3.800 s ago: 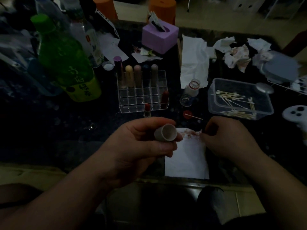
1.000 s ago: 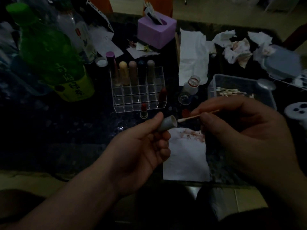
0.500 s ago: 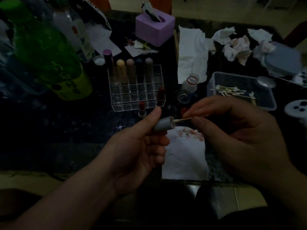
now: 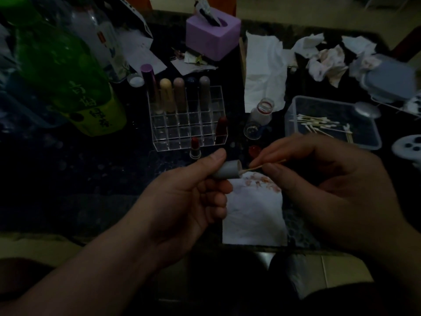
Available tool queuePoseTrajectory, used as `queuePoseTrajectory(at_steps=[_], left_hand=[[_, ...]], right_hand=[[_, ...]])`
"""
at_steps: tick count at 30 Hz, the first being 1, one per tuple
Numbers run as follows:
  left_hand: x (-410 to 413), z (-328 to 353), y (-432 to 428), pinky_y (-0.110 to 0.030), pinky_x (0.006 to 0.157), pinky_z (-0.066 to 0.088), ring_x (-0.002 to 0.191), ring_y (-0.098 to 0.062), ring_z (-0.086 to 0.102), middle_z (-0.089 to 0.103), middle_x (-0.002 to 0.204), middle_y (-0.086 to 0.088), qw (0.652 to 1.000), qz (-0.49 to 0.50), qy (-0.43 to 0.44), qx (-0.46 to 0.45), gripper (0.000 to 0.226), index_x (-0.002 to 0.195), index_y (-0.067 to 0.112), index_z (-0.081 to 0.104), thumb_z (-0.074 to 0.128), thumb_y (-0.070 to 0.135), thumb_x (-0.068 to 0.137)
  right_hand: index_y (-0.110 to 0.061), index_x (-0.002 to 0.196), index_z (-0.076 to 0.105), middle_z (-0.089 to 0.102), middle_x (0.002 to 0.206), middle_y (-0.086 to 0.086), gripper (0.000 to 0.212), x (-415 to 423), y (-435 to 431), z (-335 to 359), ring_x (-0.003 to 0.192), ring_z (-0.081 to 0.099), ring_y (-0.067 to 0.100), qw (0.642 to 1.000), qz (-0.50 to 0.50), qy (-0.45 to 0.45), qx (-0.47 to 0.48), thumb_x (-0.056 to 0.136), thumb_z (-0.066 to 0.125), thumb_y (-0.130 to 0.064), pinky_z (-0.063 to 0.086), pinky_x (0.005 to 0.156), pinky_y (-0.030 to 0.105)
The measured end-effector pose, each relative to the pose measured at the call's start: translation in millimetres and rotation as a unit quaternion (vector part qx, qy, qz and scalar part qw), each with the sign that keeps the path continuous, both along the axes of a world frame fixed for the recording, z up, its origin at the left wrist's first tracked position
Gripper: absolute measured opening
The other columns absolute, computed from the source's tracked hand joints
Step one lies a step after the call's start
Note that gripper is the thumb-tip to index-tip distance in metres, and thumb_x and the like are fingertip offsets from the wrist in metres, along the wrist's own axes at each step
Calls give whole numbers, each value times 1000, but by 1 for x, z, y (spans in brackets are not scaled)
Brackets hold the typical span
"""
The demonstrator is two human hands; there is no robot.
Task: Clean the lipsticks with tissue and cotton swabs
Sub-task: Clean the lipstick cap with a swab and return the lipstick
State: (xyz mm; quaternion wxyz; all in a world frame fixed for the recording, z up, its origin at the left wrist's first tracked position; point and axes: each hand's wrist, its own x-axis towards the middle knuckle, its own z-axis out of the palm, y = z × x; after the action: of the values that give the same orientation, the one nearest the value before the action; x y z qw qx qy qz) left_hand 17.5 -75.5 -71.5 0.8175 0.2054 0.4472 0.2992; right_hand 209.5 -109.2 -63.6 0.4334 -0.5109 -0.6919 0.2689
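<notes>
1. Head view, in dim light: my left hand holds a grey lipstick cap over the counter, near the middle of the picture. The cap's open mouth is turned toward 3 o'clock.
2. My left fingers are clamped on the cap, with the thumb on top and the others curled underneath.
3. My right hand, at 3 o'clock from the cap, pinches a cotton swab. Thumb and forefinger are pressed together on the stick.
4. The swab's cotton tip is at the cap's mouth. I cannot tell whether it touches the rim or is just inside.
5. I judge the step in hand to be swabbing out the inside of this cap.
6. A flat tissue lies on the counter at 6 o'clock from the cap, with reddish smears along its far edge.
7. An uncapped red lipstick stands at 11 o'clock from the cap, just in front of the clear rack. It is probably the one this cap belongs to.
8. The next move calls for easing the tip deeper and turning it around the inner wall, with my left grip steady and light pressure so the thin stick does not snap.
9. After that the tip wants wiping on the tissue. Fresh swabs lie in the clear box at 2 o'clock.
</notes>
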Motion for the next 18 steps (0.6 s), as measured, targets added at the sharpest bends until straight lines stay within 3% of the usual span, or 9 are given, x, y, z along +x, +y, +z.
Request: queuePoseTrajectory(at_steps=[18], left_hand=[[1,-2,1,-20,41,41,46,-8,48,56,62,-4,1000,-15,-17,-11,27,88,5,69,68,30,76]], right_hand=[[-13,93,69,72,93,1,11,4,1,-4,87,70,20,999,16,-23,36,88,72,-3,54,73,41]])
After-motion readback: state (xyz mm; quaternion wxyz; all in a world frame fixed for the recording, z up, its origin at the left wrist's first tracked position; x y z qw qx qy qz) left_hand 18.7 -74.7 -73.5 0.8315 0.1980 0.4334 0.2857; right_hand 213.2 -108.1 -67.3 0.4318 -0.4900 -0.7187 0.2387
